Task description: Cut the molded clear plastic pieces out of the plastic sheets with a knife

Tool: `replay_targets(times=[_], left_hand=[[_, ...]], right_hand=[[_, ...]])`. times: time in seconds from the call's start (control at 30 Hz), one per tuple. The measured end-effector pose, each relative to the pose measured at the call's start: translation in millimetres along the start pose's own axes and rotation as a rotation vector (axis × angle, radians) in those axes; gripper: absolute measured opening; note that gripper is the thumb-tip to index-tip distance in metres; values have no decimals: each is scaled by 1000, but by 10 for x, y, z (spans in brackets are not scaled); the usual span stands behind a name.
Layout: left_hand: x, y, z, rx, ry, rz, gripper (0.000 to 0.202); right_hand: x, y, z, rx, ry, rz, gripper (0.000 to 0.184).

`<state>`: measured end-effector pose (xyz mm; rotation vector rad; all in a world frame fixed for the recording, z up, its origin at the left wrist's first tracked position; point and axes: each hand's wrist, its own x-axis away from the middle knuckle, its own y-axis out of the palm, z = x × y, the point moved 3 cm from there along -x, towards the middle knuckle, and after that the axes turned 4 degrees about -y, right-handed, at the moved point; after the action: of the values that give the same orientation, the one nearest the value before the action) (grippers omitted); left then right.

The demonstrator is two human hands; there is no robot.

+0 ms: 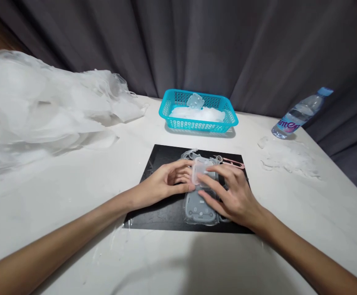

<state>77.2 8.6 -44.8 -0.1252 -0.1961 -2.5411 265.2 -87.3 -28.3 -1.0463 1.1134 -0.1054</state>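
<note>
My left hand (173, 178) holds a small translucent, rounded-square plastic piece (200, 167) by its left edge, between the thumb and the fingers. Across its right side reaches my right hand (229, 192), fingers apart, the fingertips on or just over the piece's face. Below lies a larger clear moulded sheet (200, 208) with rounded outlines and small holes, flat on a black mat (162, 213). Clear scraps (191, 153) stick out behind the piece. A pair of pinkish thread snips (232, 162) rests at the mat's far right, partly behind my right hand.
A turquoise basket (196, 123) with translucent pieces stands behind the mat. A large heap of whitish plastic sheets (43, 106) covers the left back. On the right are a water bottle (301, 112) and a pile of clear scraps (292, 157). A grey curtain (196, 45) hangs behind the white table (104, 246).
</note>
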Motion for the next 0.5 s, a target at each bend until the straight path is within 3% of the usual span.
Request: replay_targets(times=[0.27,0.5], left_hand=[[19,76,66,-258,-3,108,40],[14,167,54,-271,43,122,39]], right_hand=[[37,47,35,15,-69,-37,30],[-4,37,24,17,-22,-11,21]])
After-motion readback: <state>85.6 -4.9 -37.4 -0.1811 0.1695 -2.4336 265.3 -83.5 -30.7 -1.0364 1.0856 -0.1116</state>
